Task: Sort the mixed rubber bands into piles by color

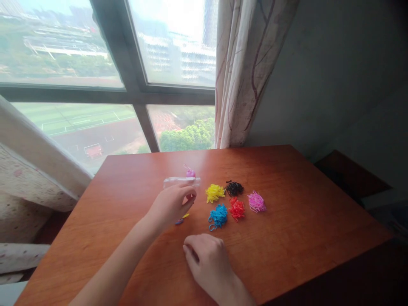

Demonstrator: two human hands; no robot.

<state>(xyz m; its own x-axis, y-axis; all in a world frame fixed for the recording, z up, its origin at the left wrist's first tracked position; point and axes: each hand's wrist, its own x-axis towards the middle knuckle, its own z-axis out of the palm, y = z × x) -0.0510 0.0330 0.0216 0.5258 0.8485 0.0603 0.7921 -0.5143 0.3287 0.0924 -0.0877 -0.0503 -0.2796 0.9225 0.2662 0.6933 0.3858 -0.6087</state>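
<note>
My left hand (pixel 170 204) reaches over the wooden table (pixel 287 221), fingers pinched together beside a clear plastic bag (pixel 181 182); what they hold is too small to make out. A small pink piece (pixel 190 173) lies just behind the bag. Under the hand lie tiny blue and yellow bits (pixel 181 219). My right hand (pixel 207 259) rests on the table nearer me, fingers curled under, apparently with nothing in them. To the right lie small piles of rubber bands: yellow (pixel 214 192), black (pixel 234 188), pink (pixel 256 201), red (pixel 236 208) and blue (pixel 218 216).
A window (pixel 111 63) with a dark frame fills the far side, with a patterned curtain (pixel 245 72) at its right. A spotted cushion or cloth (pixel 22 182) sits at the left. A dark wooden surface (pixel 350 174) stands beyond the table's right edge.
</note>
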